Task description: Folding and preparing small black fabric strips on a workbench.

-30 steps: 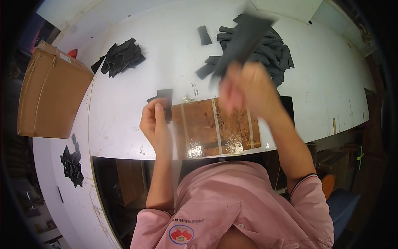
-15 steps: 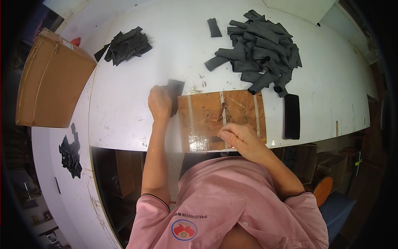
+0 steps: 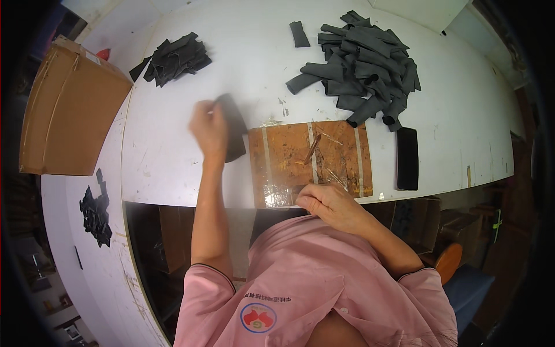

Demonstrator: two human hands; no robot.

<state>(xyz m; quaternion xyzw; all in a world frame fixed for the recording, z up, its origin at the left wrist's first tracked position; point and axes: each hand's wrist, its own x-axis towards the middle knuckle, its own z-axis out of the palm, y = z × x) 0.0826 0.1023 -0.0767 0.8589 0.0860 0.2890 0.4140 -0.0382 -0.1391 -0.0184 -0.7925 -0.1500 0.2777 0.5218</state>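
Note:
My left hand (image 3: pixel 209 130) pinches the upper end of a flat dark grey fabric piece (image 3: pixel 232 133); it hangs just left of the board, somewhat blurred by motion. My right hand (image 3: pixel 330 203) is over the near edge of the brown, tape-covered board (image 3: pixel 283 156), fingers curled together. Whatever lies between those fingers is hidden from view. On the board, between the hands and farther back, rests a thin brown strip-like piece (image 3: pixel 313 150).
A large heap of dark grey fabric tubes (image 3: pixel 370 69) lies at the far right, with a single piece (image 3: pixel 299 34) beside it. Smaller dark piles sit at the far left (image 3: pixel 178 59) and left (image 3: pixel 95 217). A cardboard box (image 3: pixel 75 110) stands left; a black phone (image 3: pixel 407 159) lies right.
My left hand has lifted the fabric piece and shifted left and slightly away from me. My right hand has slid a little left and nearer to me, fingers still closed.

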